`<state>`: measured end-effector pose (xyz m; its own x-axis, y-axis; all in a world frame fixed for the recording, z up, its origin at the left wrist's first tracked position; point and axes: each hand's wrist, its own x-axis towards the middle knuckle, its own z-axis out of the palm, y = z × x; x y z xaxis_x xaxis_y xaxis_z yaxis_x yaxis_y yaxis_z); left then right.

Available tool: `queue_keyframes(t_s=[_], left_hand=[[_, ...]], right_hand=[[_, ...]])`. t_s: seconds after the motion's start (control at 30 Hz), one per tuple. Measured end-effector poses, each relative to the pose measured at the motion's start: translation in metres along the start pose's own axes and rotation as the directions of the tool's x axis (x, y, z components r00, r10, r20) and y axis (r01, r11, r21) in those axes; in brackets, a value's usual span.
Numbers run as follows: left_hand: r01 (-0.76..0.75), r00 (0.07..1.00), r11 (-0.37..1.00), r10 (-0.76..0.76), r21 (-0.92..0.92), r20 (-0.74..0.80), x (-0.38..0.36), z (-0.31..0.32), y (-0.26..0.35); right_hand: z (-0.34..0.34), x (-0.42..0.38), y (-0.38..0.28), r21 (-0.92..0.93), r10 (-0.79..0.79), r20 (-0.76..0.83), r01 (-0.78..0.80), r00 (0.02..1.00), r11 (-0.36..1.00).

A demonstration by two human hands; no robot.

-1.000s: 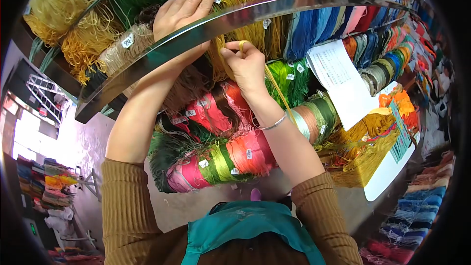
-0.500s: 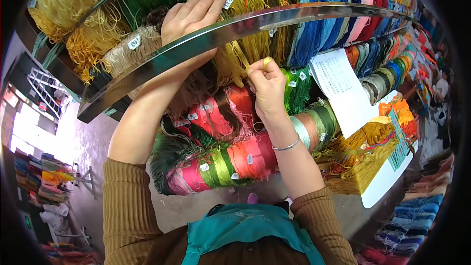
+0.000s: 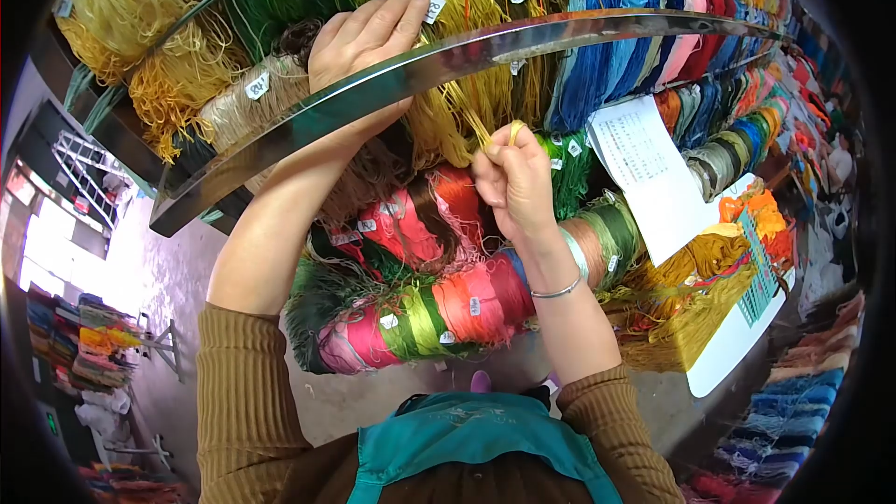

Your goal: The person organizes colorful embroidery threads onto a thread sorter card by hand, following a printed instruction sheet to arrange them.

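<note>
My right hand (image 3: 515, 179) pinches a few strands of golden-yellow thread (image 3: 473, 123) between thumb and fingers. The strands run taut up to a hanging golden-yellow hank (image 3: 434, 126), and a bit of thread loops over the index finger. Behind the curved metal bar (image 3: 457, 54), my left hand (image 3: 364, 42) lies flat over the top of the hanks, fingers stretched out, beside a small white number tag (image 3: 434, 9). The underside of that hand is hidden. Left of it hangs a beige hank (image 3: 261, 91) with its own tag.
Blue hanks (image 3: 607, 75) hang farther right along the bar. Written paper sheets (image 3: 644, 154) lie over the threads. Below is a roll of pink, green and coral hanks (image 3: 420, 317). At lower right, a white board (image 3: 709, 369) sits by mustard thread (image 3: 672, 317).
My right hand has moved slightly down and right, drawing the golden-yellow strands out from the hank. My left hand stays nearly in place.
</note>
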<state>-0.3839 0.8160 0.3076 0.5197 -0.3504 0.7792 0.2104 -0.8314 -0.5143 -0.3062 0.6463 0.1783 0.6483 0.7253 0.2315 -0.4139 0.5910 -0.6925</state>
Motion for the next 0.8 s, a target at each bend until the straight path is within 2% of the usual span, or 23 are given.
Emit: queue_keyframes(t_s=[0.07,0.1,0.2,0.3,0.37,0.43,0.57,0.63,0.67,0.7,0.73,0.77,0.8], left_hand=[[0.003,1.0,1.0,-0.003,0.007,0.002,0.0,0.0,0.001],[0.004,1.0,1.0,-0.004,0.007,0.002,0.0,0.0,0.001],[-0.022,1.0,0.999,0.023,0.026,-0.011,-0.001,0.004,-0.002],[-0.02,1.0,0.999,0.02,0.037,0.004,-0.001,0.002,-0.001],[-0.025,1.0,0.999,0.025,0.037,-0.003,-0.002,0.004,-0.002],[-0.025,1.0,0.999,0.025,0.036,0.003,-0.001,0.003,-0.001],[-0.08,0.997,0.993,0.082,0.089,-0.016,-0.003,0.008,-0.007],[-0.052,0.999,0.997,0.052,0.062,0.001,-0.002,0.005,-0.002],[-0.058,0.998,0.997,0.058,0.056,-0.013,-0.001,0.005,-0.002],[-0.057,0.998,0.997,0.058,0.048,-0.013,-0.002,0.006,-0.002],[-0.058,0.998,0.997,0.059,0.056,-0.011,-0.002,0.006,-0.002],[-0.058,0.998,0.996,0.059,0.067,-0.012,-0.001,0.006,-0.002],[-0.054,0.998,0.996,0.055,0.066,-0.014,-0.001,0.006,-0.002]], right_hand=[[-0.014,0.001,0.009,0.062,0.022,0.083,-0.027,0.996,0.998],[-0.007,-0.004,0.004,0.007,0.046,0.035,-0.046,0.998,0.999],[-0.005,-0.024,0.005,-0.138,0.044,0.04,-0.038,0.998,0.99],[-0.026,-0.063,0.004,-0.131,0.151,-0.11,-0.165,0.982,0.978],[-0.049,-0.105,0.003,-0.115,0.199,-0.286,-0.24,0.937,0.964],[-0.073,-0.154,-0.01,-0.099,0.208,-0.35,-0.257,0.913,0.961],[-0.166,-0.278,-0.002,-0.174,0.153,-0.66,-0.347,0.736,0.921],[-0.218,-0.366,0.004,-0.031,0.217,-0.86,-0.473,0.461,0.881],[-0.255,-0.43,0.017,-0.036,0.148,-0.931,-0.489,0.333,0.872],[-0.307,-0.521,0.036,0.097,0.127,-0.991,-0.409,0.046,0.907],[-0.353,-0.625,0.048,0.105,0.043,-0.991,-0.513,-0.13,0.852],[-0.374,-0.717,0.076,-0.47,-0.536,-0.837,-0.64,0.106,0.608],[-0.374,-0.717,0.069,-0.473,-0.54,-0.835,-0.641,0.106,0.605]])
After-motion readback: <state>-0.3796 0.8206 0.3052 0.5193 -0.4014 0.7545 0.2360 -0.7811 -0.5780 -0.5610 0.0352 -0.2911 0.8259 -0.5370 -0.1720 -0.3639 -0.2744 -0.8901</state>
